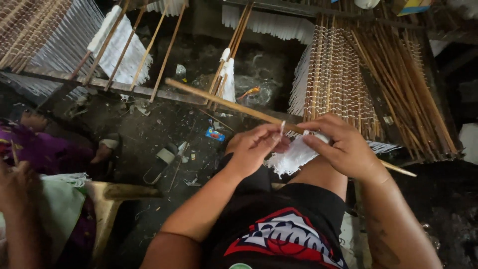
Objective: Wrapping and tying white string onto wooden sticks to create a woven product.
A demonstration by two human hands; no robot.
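Much is lost to shadow: the floor [164, 124] below the racks is dark, and the litter on it can hardly be made out. The far end of the stick [224, 102] is seen clearly, but its middle is hidden behind the hands, and only a short tip shows past the right wrist. A second person at the left edge is cut off by the frame; only a hand [17, 187], purple cloth and a foot are seen.

The stick is thin, pale brown and straight, held slanting above the lap. A bunch of white threads [294, 157] is hung from it between the hands, frayed at its lower end.

The left hand [254, 147] is closed, its fingertips pinched on a thread end at the stick. The right hand [343, 147] is curled around stick and threads, thumb pressed on the white bunch.

Racks [348, 79] of similar sticks with white fringes are stacked beyond, at the upper right and upper left.
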